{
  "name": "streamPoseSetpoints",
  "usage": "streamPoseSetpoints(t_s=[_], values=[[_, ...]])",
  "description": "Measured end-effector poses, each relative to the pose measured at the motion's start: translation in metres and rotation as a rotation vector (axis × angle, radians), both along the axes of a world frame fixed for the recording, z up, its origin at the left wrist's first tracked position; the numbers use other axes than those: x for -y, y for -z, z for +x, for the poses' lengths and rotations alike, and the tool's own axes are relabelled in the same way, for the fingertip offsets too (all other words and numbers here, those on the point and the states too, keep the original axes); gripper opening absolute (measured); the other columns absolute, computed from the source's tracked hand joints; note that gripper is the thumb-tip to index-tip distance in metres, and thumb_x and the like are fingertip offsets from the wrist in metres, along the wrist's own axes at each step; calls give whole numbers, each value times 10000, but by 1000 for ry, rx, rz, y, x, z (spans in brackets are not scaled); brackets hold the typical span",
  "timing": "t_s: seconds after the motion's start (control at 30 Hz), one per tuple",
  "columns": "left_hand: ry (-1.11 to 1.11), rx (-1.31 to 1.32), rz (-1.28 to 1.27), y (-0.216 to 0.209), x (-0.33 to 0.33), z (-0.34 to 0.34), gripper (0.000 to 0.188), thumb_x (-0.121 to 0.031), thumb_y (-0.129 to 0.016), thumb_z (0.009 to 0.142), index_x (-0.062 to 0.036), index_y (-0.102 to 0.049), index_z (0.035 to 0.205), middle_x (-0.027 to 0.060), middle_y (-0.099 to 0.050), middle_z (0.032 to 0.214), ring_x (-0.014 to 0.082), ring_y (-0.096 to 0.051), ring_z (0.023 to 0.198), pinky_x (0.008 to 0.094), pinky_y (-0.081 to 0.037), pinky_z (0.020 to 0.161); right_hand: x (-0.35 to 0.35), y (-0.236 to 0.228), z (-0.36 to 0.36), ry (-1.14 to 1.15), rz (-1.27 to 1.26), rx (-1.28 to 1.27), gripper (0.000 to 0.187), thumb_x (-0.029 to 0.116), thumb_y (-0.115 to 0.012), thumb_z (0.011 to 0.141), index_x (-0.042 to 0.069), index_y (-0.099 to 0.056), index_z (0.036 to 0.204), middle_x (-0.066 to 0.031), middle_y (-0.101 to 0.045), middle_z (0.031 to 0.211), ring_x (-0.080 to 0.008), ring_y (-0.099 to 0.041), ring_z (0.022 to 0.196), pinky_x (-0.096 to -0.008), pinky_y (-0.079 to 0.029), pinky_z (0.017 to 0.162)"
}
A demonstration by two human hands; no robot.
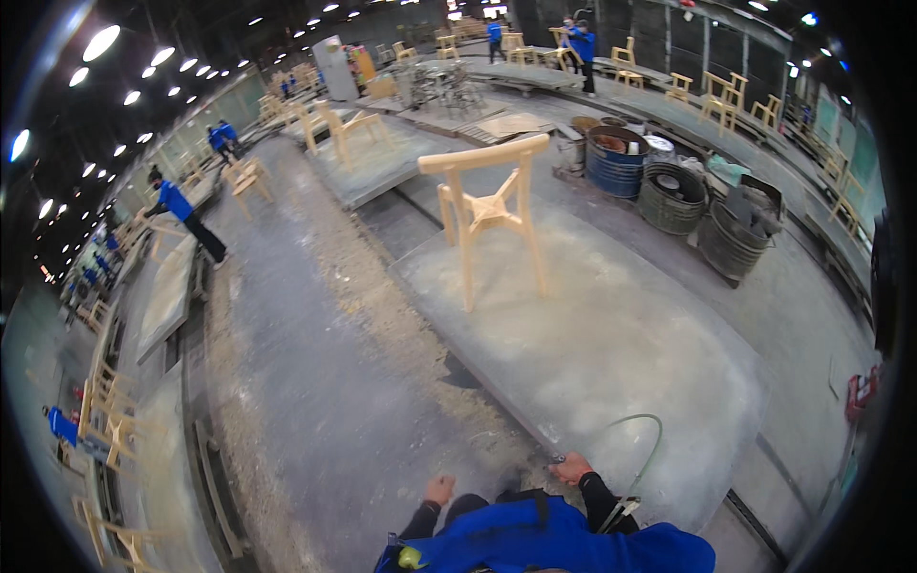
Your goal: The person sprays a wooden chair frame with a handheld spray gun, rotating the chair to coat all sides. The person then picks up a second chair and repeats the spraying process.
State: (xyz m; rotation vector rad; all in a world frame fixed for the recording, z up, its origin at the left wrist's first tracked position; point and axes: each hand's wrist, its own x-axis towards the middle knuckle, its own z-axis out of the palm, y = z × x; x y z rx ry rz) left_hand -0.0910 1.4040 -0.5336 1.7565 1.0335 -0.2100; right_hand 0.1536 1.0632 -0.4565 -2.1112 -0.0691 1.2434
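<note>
My right hand (573, 469) is closed around a small dark metal tool (558, 458), of which only the front end shows past the fingers. It is at the left edge of a grey platform (659, 382). A thin pale green hose (659, 435) arcs over the platform beside my right forearm. My left hand (440, 490) hangs low over the floor, its fingers curled in with nothing visible in them. Farther off, a bare light-wood chair frame (492, 205) stands upright on the platform's far part, touched by neither hand.
Metal drums (614, 162) stand right of the platform. Another platform (373, 162) with chair frames is ahead. On the left, a person in blue (177, 201) bends over a platform (167, 291). Dusty floor (315, 382) runs between the rows. A red object (862, 393) is far right.
</note>
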Motion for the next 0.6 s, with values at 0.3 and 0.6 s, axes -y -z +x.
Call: streamPoseSetpoints(t_s=[0.3,0.6], values=[[319,526,583,-213,-158,365,418,-296,-631,997,20,-663,1271,206,-719,1163,357,-674,1103,433,-511,972,-73,-18,32,33,-1,533,434,490,-711,863,88,-769,1017,-173,-761,944,-392,-720,893,-490,-560,802],[603,1256,855,-403,-165,635,420,-205,-644,995,16,-588,1348,238,-636,1285,419,-581,1212,482,-444,1070,-111,-54,2,586,-261,479,468,518,-708,856,112,-774,1079,-199,-760,962,-392,-729,927,-485,-565,824]])
